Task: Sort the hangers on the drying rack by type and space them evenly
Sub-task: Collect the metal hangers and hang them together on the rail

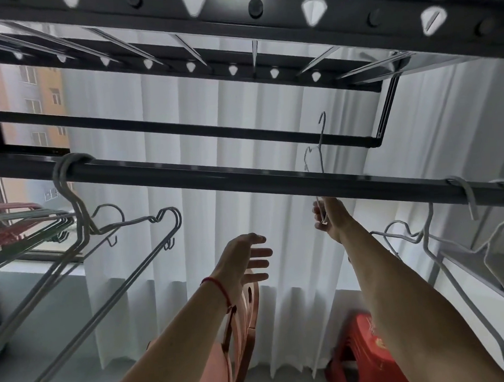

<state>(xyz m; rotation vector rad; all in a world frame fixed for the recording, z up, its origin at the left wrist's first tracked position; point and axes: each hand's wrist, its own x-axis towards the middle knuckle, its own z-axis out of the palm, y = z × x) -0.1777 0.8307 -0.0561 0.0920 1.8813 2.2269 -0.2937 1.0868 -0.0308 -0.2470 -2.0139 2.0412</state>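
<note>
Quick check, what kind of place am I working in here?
Probably a home balcony or laundry nook: a dark drying rack runs overhead with wire hangers hooked on it, white curtains behind, and an apartment block outside the window.

The dark rail [244, 176] hides part of the thin wire hanger [321, 154] my right hand [327, 218] pinches, and its body is out of sight. Pink and green hangers [17, 226] run off the left edge. My left forearm covers most of the pink chair [247, 324].
</note>
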